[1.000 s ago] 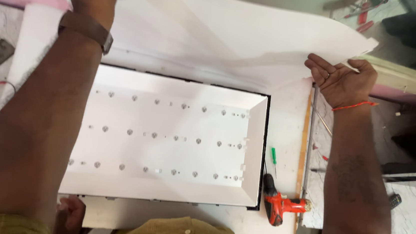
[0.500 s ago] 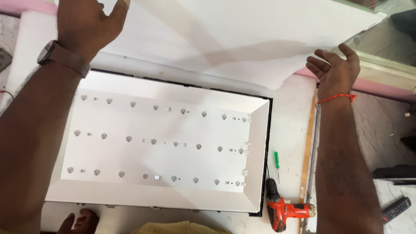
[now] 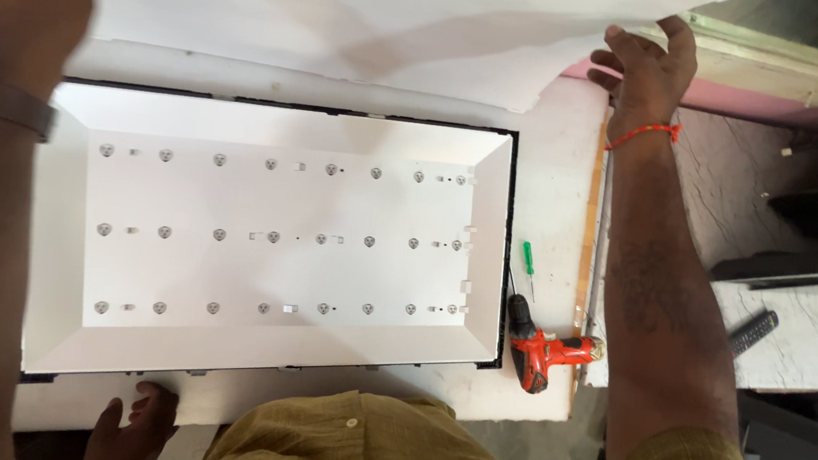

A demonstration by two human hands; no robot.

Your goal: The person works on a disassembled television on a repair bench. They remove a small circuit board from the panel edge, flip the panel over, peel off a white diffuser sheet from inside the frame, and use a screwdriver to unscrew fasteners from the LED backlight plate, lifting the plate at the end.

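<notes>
The left hand (image 3: 14, 8) is spread flat, fingers apart, against the large white sheet (image 3: 368, 19) near the bench's far left corner; the picture blurs it, so whether any finger curls round the sheet's edge I cannot tell. The right hand (image 3: 645, 68) presses its fingers on the sheet's right edge at the far right of the white bench top (image 3: 559, 154), not closed round it. The sheet hangs lifted over the far edge of the open backlight tray (image 3: 269, 247), which lies flat along the middle of the bench with its rows of small lenses bare. With only open hands on so wide and limp a sheet, it could sag or slip and crease, or drag across those lenses. A red cordless driver (image 3: 546, 351) and green screwdriver (image 3: 529, 260) lie just beside the tray's right edge, where a dropped corner could catch them.
</notes>
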